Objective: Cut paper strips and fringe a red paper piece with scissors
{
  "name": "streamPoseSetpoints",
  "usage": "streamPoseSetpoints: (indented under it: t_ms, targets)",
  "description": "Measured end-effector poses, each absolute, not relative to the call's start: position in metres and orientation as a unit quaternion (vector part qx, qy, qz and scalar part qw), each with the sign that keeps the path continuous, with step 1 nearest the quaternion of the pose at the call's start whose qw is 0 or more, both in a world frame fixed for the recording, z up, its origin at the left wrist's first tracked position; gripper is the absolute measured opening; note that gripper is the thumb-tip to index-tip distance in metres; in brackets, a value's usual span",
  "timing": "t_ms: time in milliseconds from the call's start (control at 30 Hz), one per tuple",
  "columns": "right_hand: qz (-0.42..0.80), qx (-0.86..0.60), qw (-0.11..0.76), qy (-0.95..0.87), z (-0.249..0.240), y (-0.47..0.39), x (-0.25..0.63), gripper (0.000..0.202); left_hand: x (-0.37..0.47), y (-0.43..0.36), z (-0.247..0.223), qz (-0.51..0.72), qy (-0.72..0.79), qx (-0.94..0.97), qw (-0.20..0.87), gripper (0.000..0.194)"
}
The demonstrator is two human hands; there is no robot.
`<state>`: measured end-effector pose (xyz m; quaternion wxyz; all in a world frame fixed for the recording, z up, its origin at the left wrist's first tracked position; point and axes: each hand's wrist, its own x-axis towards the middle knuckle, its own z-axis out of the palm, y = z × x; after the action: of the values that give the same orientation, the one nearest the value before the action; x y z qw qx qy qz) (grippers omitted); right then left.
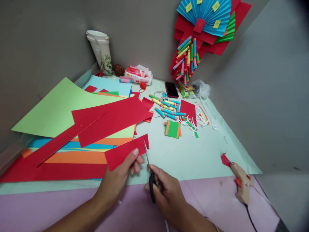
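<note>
My left hand (pixel 129 164) pinches a red paper strip (pixel 125 149) between thumb and fingers, near the strip's lower edge. Thin slits form a short fringe at the strip's right end. My right hand (pixel 166 190) is closed round the black handles of a pair of scissors (pixel 152 183). Their narrow blades point up and reach the strip beside the fringe. Behind the strip, a long red sheet (pixel 113 117) lies on a light green sheet (pixel 55 109), with orange, blue and red sheets layered underneath.
Small paper rolls (pixel 169 108), a green square (pixel 172 129) and white shreds lie beyond my hands. A glue gun (pixel 242 183) rests at right. Along the wall stand a cup (pixel 101 53), tissues (pixel 138 74), a phone (pixel 171 90) and a blue fan decoration (pixel 207 16).
</note>
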<state>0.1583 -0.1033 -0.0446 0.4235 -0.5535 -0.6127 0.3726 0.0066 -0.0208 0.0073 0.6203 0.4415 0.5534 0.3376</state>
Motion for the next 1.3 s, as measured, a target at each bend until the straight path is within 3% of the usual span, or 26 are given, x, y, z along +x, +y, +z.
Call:
streamPoseSetpoints:
  t_ms: [267, 1300]
  targets:
    - [0.419, -0.567, 0.431, -0.563, -0.0413, -0.1028, 0.1562, 0.043, 0.0100, -0.0235, 0.0038, 0.346, 0.537, 0.433, 0.637, 0.042]
    - [0.362, -0.554, 0.450, -0.600, -0.0397, -0.0992, 0.1590, 0.039, 0.0105, -0.0257, -0.0020, 0.357, 0.505, 0.445, 0.647, 0.042]
